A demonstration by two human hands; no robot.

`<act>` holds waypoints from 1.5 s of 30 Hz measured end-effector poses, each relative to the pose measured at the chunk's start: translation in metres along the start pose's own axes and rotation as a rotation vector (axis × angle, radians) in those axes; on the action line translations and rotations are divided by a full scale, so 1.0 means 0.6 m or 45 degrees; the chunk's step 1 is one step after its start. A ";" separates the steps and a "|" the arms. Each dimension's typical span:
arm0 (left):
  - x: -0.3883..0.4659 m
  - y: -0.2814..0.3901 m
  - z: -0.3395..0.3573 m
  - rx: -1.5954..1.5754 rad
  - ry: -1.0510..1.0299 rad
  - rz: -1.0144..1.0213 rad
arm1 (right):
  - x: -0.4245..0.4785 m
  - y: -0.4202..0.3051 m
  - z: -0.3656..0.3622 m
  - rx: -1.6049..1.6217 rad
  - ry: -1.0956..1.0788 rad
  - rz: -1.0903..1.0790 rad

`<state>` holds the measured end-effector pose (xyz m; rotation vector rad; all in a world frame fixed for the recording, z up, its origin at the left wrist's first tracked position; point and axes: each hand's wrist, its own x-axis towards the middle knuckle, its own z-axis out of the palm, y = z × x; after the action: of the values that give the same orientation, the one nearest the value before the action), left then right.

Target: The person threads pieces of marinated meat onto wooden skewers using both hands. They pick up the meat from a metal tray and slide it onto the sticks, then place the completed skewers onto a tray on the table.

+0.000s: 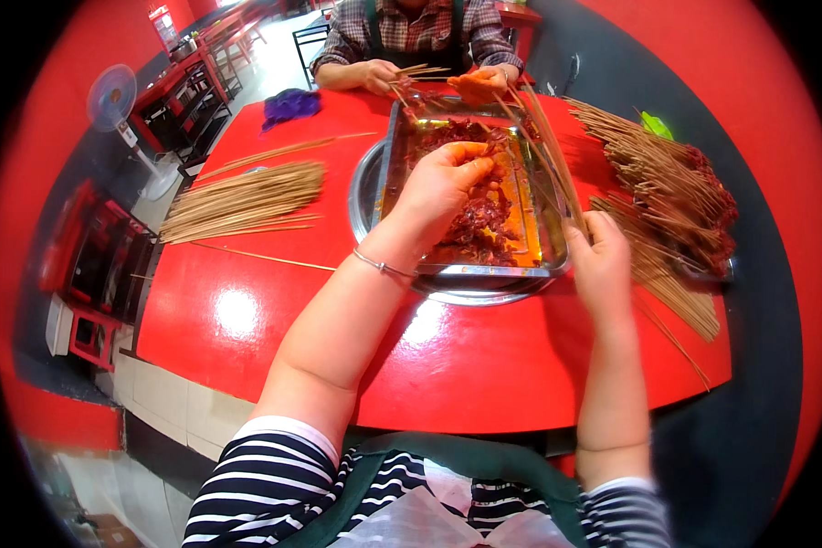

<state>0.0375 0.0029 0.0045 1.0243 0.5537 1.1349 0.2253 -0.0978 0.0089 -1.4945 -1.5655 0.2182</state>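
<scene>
A rectangular metal tray (pixel 479 271) holds dark red meat pieces (pixel 483 219) in orange oil and rests on a round metal platter (pixel 366 198). Over the tray, the oily fingertips of my left hand (pixel 452 175) are pinched around a small piece of meat (pixel 496 147). At the tray's right edge, my right hand (pixel 597 257) is closed around the lower ends of several long wooden skewers (pixel 555 157). Their upper ends lean up and left across the tray's far right corner, blurred, so whether they bear meat is unclear.
Bare skewers (pixel 246 202) lie at left on the red table (pixel 246 315). Loaded skewers (pixel 678 198) are piled at right, with more sticks (pixel 685 298) below. Across the table, a person (pixel 418 41) holds skewers and has an orange-stained hand or glove. A purple cloth (pixel 291 107) lies far left.
</scene>
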 end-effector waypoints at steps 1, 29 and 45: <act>0.002 0.000 -0.004 0.023 0.034 -0.012 | 0.001 -0.001 -0.003 0.009 0.018 -0.008; 0.003 -0.005 -0.005 0.039 0.223 0.232 | -0.001 -0.007 -0.009 -0.132 -0.166 0.062; 0.012 -0.010 -0.016 -0.166 0.019 0.132 | 0.000 0.002 -0.007 -0.089 -0.160 0.054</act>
<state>0.0353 0.0126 -0.0044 0.9414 0.4363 1.2544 0.2291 -0.0997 0.0104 -1.5953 -1.6565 0.2892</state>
